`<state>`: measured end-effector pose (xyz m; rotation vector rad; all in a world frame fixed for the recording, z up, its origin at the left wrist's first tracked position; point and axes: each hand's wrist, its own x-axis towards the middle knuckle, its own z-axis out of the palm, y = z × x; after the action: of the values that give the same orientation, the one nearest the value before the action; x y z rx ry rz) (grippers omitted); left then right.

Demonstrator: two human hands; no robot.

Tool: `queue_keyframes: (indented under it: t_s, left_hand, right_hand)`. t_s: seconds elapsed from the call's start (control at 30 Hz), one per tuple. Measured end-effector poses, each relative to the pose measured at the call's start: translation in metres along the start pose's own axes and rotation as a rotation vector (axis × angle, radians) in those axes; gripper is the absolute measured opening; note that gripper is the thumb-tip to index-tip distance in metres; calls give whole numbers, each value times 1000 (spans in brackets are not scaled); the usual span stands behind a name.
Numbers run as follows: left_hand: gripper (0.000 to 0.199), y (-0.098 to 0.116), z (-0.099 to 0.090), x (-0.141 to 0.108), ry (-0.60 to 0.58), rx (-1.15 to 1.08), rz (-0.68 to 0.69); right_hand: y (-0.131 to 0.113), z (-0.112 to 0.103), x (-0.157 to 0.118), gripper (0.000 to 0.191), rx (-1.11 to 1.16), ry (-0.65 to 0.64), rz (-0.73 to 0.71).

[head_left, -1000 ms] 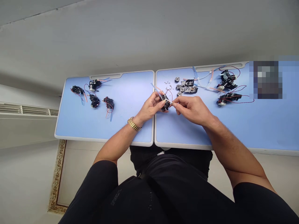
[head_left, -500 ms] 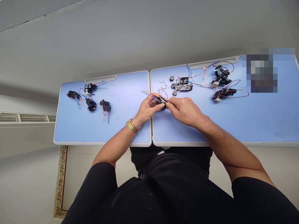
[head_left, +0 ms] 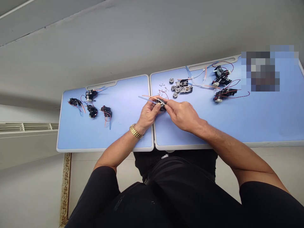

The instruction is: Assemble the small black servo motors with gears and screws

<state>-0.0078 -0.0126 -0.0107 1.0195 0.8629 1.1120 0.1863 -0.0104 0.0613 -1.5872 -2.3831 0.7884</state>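
The left hand [head_left: 149,112] grasps a black unit [head_left: 162,108] between thumb and fingers, just above the table [head_left: 190,129]. The right hand [head_left: 181,114] comes to the unit from its right side, with fingertips drawn together at a thin pale piece [head_left: 162,102]; whether they grip this piece or only touch it, I cannot tell. A blue tube [head_left: 146,99] and an orange tube [head_left: 148,96] stick out past the left fingers, to the left.

The unit is small and, I think, rather smooth, so if the right fingers push harder than the left thumb supports, it could turn or slip. The pale piece could then slide off and scratch the thumb, which is very near. The free tubes could catch on the left hand if it rolls, and pull at their joints.

Ahead of both hands lie small loose pieces [head_left: 163,88]; a careless knuckle could scatter them, perhaps into the seam [head_left: 154,136] below the left hand. Round parts [head_left: 171,81] ahead of the right hand could roll if bumped.
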Motion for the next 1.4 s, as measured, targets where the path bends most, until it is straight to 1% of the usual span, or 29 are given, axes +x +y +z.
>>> queue_keyframes:
  t_s: [0.1, 0.2, 0.37, 0.53, 0.63, 0.73, 0.83, 0.97, 1.13, 1.23, 1.4]
  left_hand:
    - [49, 3, 5, -2, 13, -43, 7]
    - [48, 4, 7, -4, 30, -76, -2]
    - [47, 6, 7, -6, 26, -77, 11]
    - [43, 6, 6, -4, 11, -85, 42]
    - [45, 3, 5, -3, 25, -55, 58]
    - [42, 1, 3, -3, 27, -36, 73]
    - [40, 3, 4, -4, -1, -52, 44]
    - [43, 9, 8, -6, -29, -80, -18]
    - [46, 14, 11, -7, -32, -113, -60]
    - [47, 13, 12, -7, -9, -142, -78]
    - [43, 11, 14, -8, 51, -195, -72]
  right_hand:
    - [0, 2, -1, 46, -22, 14, -21]
    - [2, 6, -2, 48, 8, 31, -50]
    - [6, 16, -2, 45, 88, 91, -103]
    - [8, 21, 0, 44, 107, 124, -117]
    - [6, 18, 1, 45, 59, 82, -91]
    - [4, 12, 2, 48, -83, 19, -48]
    - [3, 6, 3, 51, -155, -14, -61]
    - [5, 0, 2, 47, -135, -39, -65]
    - [9, -4, 3, 42, -48, -64, -74]
    - [9, -1, 3, 43, -10, -58, -65]
    - [1, 9, 2, 48, -100, -37, -31]
